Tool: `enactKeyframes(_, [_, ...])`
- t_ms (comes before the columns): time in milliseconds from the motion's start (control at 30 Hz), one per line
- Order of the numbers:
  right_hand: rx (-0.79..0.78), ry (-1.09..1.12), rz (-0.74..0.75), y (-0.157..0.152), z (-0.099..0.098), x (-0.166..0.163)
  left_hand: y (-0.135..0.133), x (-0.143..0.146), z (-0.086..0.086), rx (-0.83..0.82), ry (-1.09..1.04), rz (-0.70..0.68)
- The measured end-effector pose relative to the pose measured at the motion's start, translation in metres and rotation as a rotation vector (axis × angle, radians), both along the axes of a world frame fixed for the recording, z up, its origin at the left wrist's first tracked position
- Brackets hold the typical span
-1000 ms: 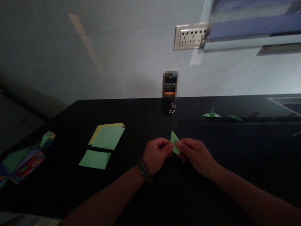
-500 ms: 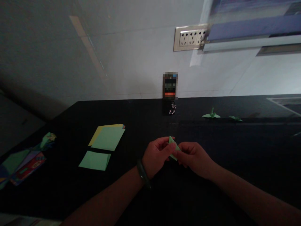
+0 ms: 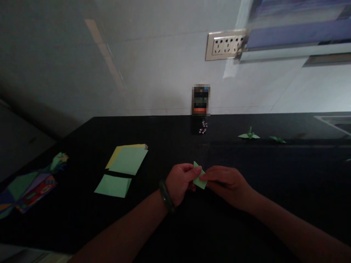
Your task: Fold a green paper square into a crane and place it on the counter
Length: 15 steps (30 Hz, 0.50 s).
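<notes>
A small piece of folded green paper point(image 3: 200, 181) is held between both hands above the black counter. My left hand point(image 3: 179, 182) pinches its left side, thumb on top. From the right, my right hand point(image 3: 229, 184) grips the paper's other side, its index finger lying over the face and the thumb below near the edge. A dark bangle point(image 3: 166, 197) circles my left wrist. To the left lie a stack of green and yellow paper sheets point(image 3: 128, 160) and, nearer me, a creased green sheet point(image 3: 113, 186).
Two folded green paper cranes point(image 3: 250, 135) point(image 3: 278, 139) sit at the back right. A phone point(image 3: 201, 100) leans on the wall, a beaded strand point(image 3: 203, 127) before it. A colourful packet point(image 3: 38, 191) lies far left. A socket panel point(image 3: 226, 44) is on the wall.
The folded paper has turned and shows more of its face. My right hand's fingers have straightened and shifted along its right side. The whole view has moved slightly.
</notes>
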State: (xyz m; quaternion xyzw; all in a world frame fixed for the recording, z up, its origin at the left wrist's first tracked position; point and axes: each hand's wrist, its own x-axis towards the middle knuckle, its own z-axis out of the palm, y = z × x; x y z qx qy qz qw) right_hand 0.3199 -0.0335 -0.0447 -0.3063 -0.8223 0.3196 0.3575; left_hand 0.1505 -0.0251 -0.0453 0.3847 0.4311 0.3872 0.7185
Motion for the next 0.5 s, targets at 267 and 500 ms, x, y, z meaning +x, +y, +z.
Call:
enactKeyframes(267, [-0.148,0.087,-0.076,0.003,0.0002,0.0043,-0.0002,-0.0059,0.0058,-0.072,-0.086,-0.087])
enactKeyframes(500, [-0.591,0.218,-0.243,0.0008,0.0013,-0.005,-0.0027,-0.0023,0.0091,-0.058,-0.14,0.15])
